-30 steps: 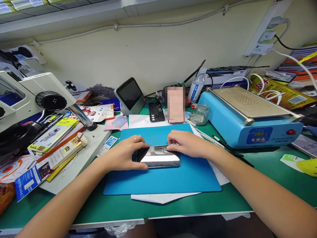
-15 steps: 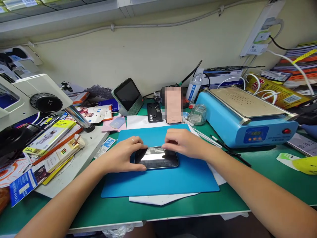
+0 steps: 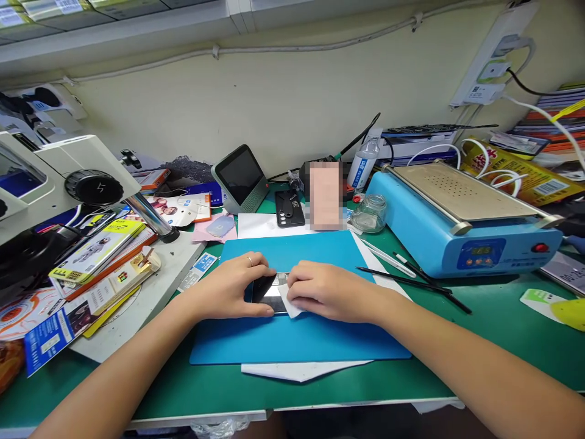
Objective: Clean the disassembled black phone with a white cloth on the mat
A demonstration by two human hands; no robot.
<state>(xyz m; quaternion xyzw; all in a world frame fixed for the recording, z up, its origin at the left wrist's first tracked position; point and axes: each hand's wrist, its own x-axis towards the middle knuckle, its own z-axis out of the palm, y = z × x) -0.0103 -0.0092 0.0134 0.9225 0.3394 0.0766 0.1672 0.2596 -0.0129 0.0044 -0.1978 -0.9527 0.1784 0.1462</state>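
Note:
A dark, glossy phone (image 3: 267,294) lies flat on the blue mat (image 3: 292,341), its surface reflecting light. My left hand (image 3: 237,286) grips the phone's left end, fingers at the far edge and thumb at the near edge. Over the right part of the phone is my right hand (image 3: 317,289), its fingers closed on a small white wipe (image 3: 289,305) that touches the phone's surface. That hand covers the phone's right end.
A blue heating machine (image 3: 457,238) stands at the right, with black tweezers (image 3: 402,279) before it. Behind the mat are a glass jar (image 3: 369,214), a black phone case (image 3: 289,208) and a small display (image 3: 241,177). Boxes (image 3: 95,250) and a microscope stand (image 3: 169,234) occupy the left.
My right hand has moved nearer over the phone, and a white wipe now shows in its fingers. Black tweezers now lie farther left across the mat's right edge. The view has shifted slightly.

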